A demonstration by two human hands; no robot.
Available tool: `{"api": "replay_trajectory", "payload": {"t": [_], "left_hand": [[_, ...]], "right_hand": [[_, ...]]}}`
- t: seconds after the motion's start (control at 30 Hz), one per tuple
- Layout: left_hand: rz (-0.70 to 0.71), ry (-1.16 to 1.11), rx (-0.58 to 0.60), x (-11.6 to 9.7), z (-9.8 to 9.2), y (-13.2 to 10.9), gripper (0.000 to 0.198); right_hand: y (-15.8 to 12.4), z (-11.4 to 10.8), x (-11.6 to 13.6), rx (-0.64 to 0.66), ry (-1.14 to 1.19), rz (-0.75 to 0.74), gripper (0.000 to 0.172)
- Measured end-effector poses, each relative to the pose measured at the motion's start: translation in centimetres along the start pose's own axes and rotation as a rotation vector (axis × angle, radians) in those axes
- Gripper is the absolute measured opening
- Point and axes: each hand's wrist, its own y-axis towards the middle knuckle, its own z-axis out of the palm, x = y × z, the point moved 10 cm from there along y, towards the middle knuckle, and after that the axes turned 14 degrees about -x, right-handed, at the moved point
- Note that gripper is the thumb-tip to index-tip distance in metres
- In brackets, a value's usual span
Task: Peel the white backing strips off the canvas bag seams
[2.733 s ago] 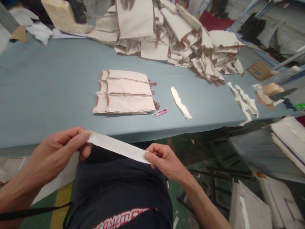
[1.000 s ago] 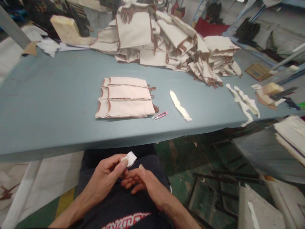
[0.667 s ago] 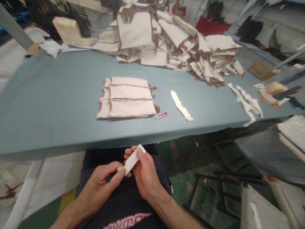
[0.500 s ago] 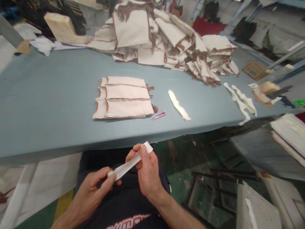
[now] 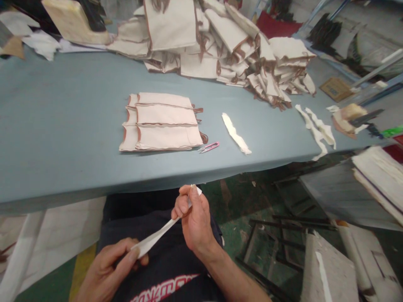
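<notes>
A white strip (image 5: 160, 233), cloth or paper, stretches slantwise over my lap between my two hands. My left hand (image 5: 118, 262) pinches its lower end between thumb and fingers. Higher up, my right hand (image 5: 194, 218) is closed around the other end, and a small white tip pokes out above the thumb. On the table beyond my hands lies a neat stack of off-white fabric pieces (image 5: 166, 113) with brown edging and brown straps. Pink-handled thread snips (image 5: 209, 147) rest at its lower right corner. Another crumpled white strip (image 5: 236, 133) lies to the right of them.
The blue-grey table (image 5: 72, 138) spans the view before me. A large heap of brown-edged fabric pieces (image 5: 201, 65) fills its back. More white strips (image 5: 315, 130) and a cardboard box (image 5: 336, 89) are at the right. Dark metal frames (image 5: 267, 243) stand on the floor.
My left hand has moved down and left, so the strip is drawn longer between my hands. My right fingers have curled more tightly over its upper end. The view has tilted slightly.
</notes>
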Motion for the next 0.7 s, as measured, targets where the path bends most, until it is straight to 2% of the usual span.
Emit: {"api": "replay_trajectory", "payload": {"t": [0.1,0.17,0.27,0.33,0.4,0.47,0.53,0.57,0.63,0.7], "left_hand": [[0.012,-0.046,0.024,0.3,-0.4,-0.5,0.063],[0.003,-0.051,-0.023,1.2,-1.3,-0.5,0.063],[-0.006,-0.006,-0.112,2.2,-2.3,0.3,0.067],[0.004,0.016,-0.104,1.7,-1.7,1.3,0.067],[-0.002,0.007,-0.053,0.3,-0.3,2.5,0.059],[-0.069,-0.115,0.058,-1.6,1.8,3.6,0.044],[-0.063,-0.243,0.208,-4.4,4.2,4.2,0.045],[-0.009,-0.274,0.256,-6.1,4.9,4.4,0.044],[0.028,-0.345,0.325,-8.3,6.0,4.5,0.042],[0.011,-0.411,0.345,-9.2,6.6,4.6,0.037]], "right_hand": [[1.2,-0.9,1.5,-0.041,0.028,-0.052,0.050],[1.9,-1.5,2.8,-0.023,-0.017,-0.110,0.050],[1.6,-0.9,3.5,0.162,-0.223,-0.153,0.055],[0.3,-0.2,2.9,0.317,-0.402,-0.155,0.060],[-1.1,0.2,2.3,0.416,-0.541,-0.157,0.060],[-2.3,0.3,1.9,0.471,-0.649,-0.180,0.055],[-3.3,0.6,2.1,0.517,-0.741,-0.236,0.051],[-3.7,0.7,2.2,0.547,-0.786,-0.265,0.049],[-4.3,0.9,2.3,0.598,-0.875,-0.312,0.047],[-4.6,0.8,2.4,0.639,-0.944,-0.345,0.047]]}}
